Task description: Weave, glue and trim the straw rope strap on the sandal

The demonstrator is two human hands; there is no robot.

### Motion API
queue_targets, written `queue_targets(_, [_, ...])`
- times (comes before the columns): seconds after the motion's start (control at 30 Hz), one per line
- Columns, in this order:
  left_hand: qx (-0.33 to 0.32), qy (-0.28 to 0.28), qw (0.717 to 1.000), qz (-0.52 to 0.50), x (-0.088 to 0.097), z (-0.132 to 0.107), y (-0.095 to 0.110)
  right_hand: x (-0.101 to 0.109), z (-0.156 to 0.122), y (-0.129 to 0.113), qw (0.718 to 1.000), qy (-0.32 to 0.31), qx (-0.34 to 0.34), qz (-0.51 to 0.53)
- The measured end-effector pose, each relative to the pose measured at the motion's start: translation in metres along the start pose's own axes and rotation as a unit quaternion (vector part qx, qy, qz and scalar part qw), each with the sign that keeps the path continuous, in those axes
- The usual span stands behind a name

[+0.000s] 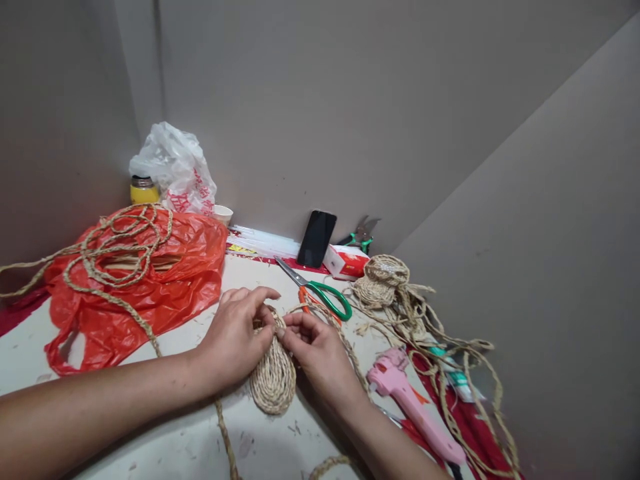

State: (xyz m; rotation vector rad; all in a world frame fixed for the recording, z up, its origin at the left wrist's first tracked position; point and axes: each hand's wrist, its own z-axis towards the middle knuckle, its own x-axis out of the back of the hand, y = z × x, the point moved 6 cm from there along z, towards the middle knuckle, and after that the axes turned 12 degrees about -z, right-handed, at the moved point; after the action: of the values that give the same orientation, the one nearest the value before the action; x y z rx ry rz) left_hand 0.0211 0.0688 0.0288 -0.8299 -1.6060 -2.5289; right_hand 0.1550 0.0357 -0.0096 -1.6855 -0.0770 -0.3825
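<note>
An oval coil of braided straw cord [273,383] is held just above the white table [190,443]. My left hand [239,333] grips the coil's upper left side, thumb and fingers bent around its edge. From the right, my right hand [320,350] pinches the coil's top edge between thumb and fingers. The two hands' fingertips nearly meet there and hide that part. A braided cord [226,433] passes under my left forearm toward the front of the table. Just beyond my hands lie green-handled scissors [330,299], with an orange-handled tool partly under them.
A red plastic bag [200,260] with loose braid on it lies at left. At right are a pink glue gun [413,407] and a heap of braided cord [385,283]. A phone [317,239], pruning shears [364,233] and a clear plastic bag [175,163] stand along the wall.
</note>
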Motion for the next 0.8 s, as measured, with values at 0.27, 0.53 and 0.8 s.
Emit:
queue_targets(0.27, [-0.011, 0.015, 1.0, -0.007, 0.0003, 0.0001, 0.0042, -0.0015, -0.0056, -0.0036, 1.0, -0.009, 0.003, 0.016])
queue_targets(0.53, [-0.014, 0.024, 0.999, -0.017, -0.0031, -0.0035, -0.0021, 0.0016, -0.0068, -0.0055, 1.0, -0.004, 0.018, -0.003])
queue_targets(0.8, [-0.044, 0.035, 0.998, 0.005, -0.0033, -0.0062, 0.0013, 0.0041, -0.0045, -0.0043, 0.999, 0.002, 0.039, 0.001])
